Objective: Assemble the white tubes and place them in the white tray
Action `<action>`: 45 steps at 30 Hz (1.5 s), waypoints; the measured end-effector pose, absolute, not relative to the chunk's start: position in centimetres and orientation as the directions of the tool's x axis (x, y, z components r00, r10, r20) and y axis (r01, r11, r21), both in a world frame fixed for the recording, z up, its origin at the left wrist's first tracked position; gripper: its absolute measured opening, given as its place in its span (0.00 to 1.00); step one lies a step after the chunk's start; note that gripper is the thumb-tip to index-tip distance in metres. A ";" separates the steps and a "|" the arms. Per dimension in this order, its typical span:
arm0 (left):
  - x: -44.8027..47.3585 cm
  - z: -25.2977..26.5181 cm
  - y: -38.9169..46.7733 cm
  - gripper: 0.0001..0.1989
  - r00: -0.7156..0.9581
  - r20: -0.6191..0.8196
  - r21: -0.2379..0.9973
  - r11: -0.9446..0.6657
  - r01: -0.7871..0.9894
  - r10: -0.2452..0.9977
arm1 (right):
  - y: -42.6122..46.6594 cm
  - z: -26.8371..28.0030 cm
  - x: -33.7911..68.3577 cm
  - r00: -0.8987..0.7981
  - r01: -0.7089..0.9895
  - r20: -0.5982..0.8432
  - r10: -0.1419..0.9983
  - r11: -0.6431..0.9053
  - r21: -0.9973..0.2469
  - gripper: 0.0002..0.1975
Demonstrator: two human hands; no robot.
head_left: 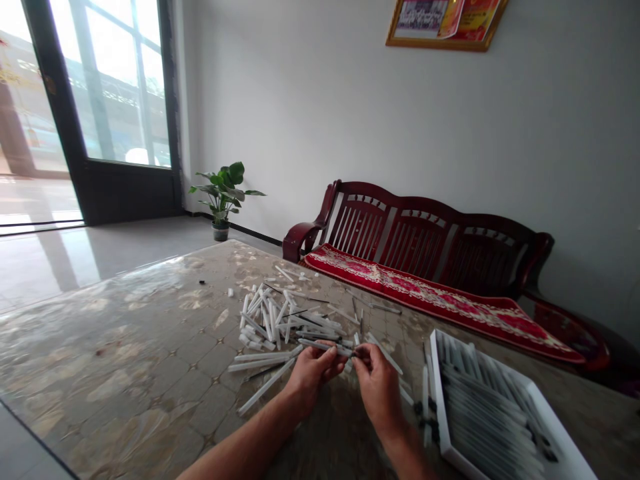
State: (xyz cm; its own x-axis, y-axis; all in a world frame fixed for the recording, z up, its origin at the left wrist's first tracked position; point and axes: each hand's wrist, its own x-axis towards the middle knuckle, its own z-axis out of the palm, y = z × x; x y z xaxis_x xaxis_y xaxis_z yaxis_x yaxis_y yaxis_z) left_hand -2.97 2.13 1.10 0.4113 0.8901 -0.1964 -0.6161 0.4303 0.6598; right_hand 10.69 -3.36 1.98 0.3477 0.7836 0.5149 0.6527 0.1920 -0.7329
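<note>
Nearby, white box (440,413) of slim tubes (485,407); left hand (309,375) and right hand (377,381), grip closed on a pale tube (314,345).

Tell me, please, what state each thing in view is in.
Left hand: closed on a tube
Right hand: pinching a dark piece
Loose tubes: heaped, some scattered
White box: open-topped, holding packed tubes
Glass door: cannot tell whether open
Potted plant: upright, leafy
Red cover: spread along the bench seat
Framed picture: hung on the wall
</note>
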 end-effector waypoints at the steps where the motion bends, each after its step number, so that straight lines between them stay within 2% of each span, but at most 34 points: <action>1: -3.0 1.1 2.1 0.15 0.409 -0.189 0.665 0.423 -0.616 0.893 | -3.4 2.0 10.7 0.332 0.677 0.521 0.786 0.186 -0.712 0.05; 8: -2.9 1.0 1.8 0.24 0.380 -0.166 0.689 0.383 -0.615 0.910 | -3.8 1.7 10.8 0.239 0.739 0.531 0.813 0.202 -0.642 0.12; 15: -3.0 0.9 1.5 0.24 0.401 -0.140 0.733 0.367 -0.572 0.905 | -3.9 1.5 10.8 0.290 0.628 0.463 0.838 0.198 -0.753 0.12; 22: -2.9 0.9 1.3 0.22 0.435 -0.113 0.760 0.360 -0.541 0.893 | -4.0 0.9 10.3 0.311 0.605 0.471 0.826 0.209 -0.768 0.12; 28: -2.9 0.8 1.2 0.24 0.396 -0.111 0.780 0.326 -0.534 0.912 | -4.0 1.0 9.9 0.323 0.618 0.447 0.834 0.172 -0.767 0.12; 32: -3.0 0.9 1.1 0.24 0.414 -0.057 0.799 0.290 -0.526 0.908 | -3.7 0.9 9.8 0.382 0.546 0.434 0.816 0.181 -0.818 0.12; 34: -3.0 1.0 1.0 0.24 0.432 -0.029 0.809 0.275 -0.520 0.901 | -3.5 0.7 9.7 0.424 0.448 0.359 0.832 0.152 -0.881 0.14; 36: -2.8 0.9 1.0 0.24 0.424 -0.029 0.813 0.268 -0.517 0.905 | -3.5 0.6 9.6 0.430 0.312 0.216 0.877 0.080 -0.947 0.17; 39: -2.6 0.9 1.2 0.23 0.381 -0.071 0.804 0.279 -0.525 0.922 | -3.8 0.9 9.6 0.396 0.183 0.083 0.915 0.010 -0.983 0.23; 42: -2.6 0.8 1.4 0.21 0.357 -0.115 0.784 0.306 -0.541 0.927 | -4.1 1.4 10.0 0.371 0.270 0.179 0.911 0.079 -0.960 0.24; 45: -2.7 0.7 1.5 0.22 0.367 -0.126 0.773 0.323 -0.546 0.922 | -4.1 1.6 10.5 0.347 0.422 0.330 0.878 0.168 -0.891 0.20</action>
